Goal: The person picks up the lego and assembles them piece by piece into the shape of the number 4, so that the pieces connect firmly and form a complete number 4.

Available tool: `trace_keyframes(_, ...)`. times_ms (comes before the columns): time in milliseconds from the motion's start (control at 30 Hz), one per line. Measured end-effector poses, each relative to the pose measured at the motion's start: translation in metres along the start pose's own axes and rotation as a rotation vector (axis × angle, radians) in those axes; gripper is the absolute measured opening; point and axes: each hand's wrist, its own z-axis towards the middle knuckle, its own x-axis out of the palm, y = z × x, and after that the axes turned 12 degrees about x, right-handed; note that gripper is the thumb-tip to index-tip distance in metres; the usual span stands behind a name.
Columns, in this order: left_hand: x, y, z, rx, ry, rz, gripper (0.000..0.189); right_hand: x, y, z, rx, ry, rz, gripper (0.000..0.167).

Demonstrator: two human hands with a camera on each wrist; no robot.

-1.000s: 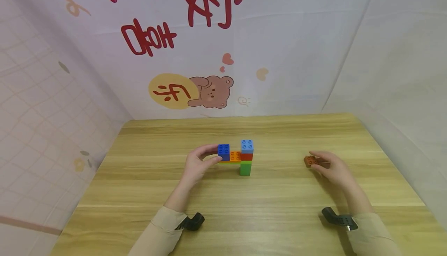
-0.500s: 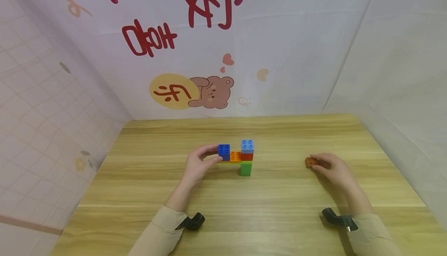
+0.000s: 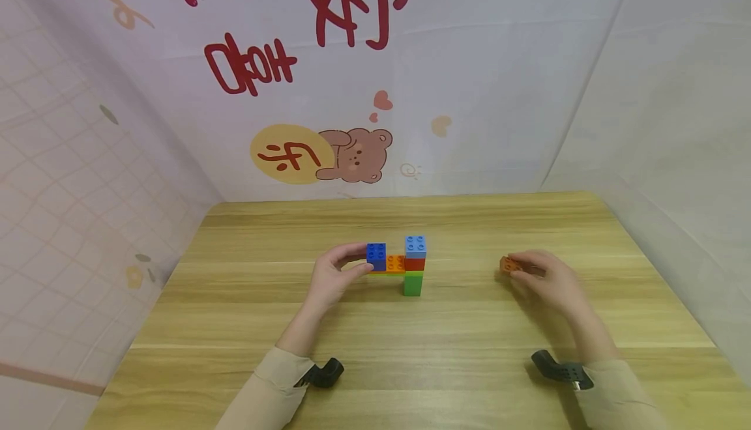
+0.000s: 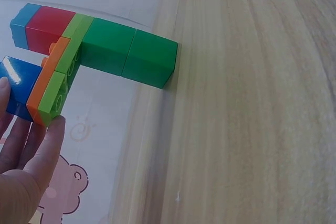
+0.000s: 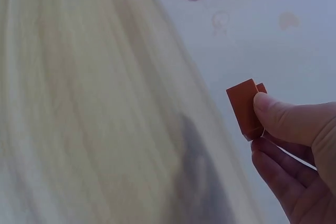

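Observation:
My left hand [image 3: 328, 280] grips the dark blue brick [image 3: 376, 262] at the left end of a toy-brick build, thumb in front and fingers behind. Below that brick run an orange plate [image 4: 47, 74] and a lime-green layer [image 4: 52, 95]. At the build's right end, two green bricks [image 4: 128, 51] form a standing column, topped by a red brick [image 3: 414, 264] and a light blue brick [image 3: 415, 245]. Out to the right, my right hand [image 3: 554, 280] pinches a small brown-orange brick [image 5: 242, 109] between thumb and fingers, held above the table and apart from the build.
Both hands are over a wood-grain table [image 3: 446, 365]. A white printed cloth [image 3: 499, 91] hangs behind it and at the sides. Each wrist carries a black camera mount, the left mount [image 3: 325, 373] and the right mount [image 3: 557, 368].
During the last half second my right hand has shifted a little to the left with the brown-orange brick. The left hand and the build have stayed in place.

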Motion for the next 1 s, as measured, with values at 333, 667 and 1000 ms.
trace_keyframes(333, 0.0, 0.001, 0.0, 0.009, -0.005, -0.006, 0.035, 0.01, 0.048, 0.012, -0.109, -0.004, 0.017, 0.033)
trace_keyframes(667, 0.0, 0.001, -0.001, 0.002, -0.004, -0.006, 0.035, 0.019, 0.097, 0.021, -0.237, -0.035, 0.025, 0.038)
trace_keyframes(1000, 0.001, -0.001, -0.001, -0.021, -0.012, -0.022, 0.037, 0.026, 0.139, 0.028, -0.38, -0.05, 0.087, 0.039)
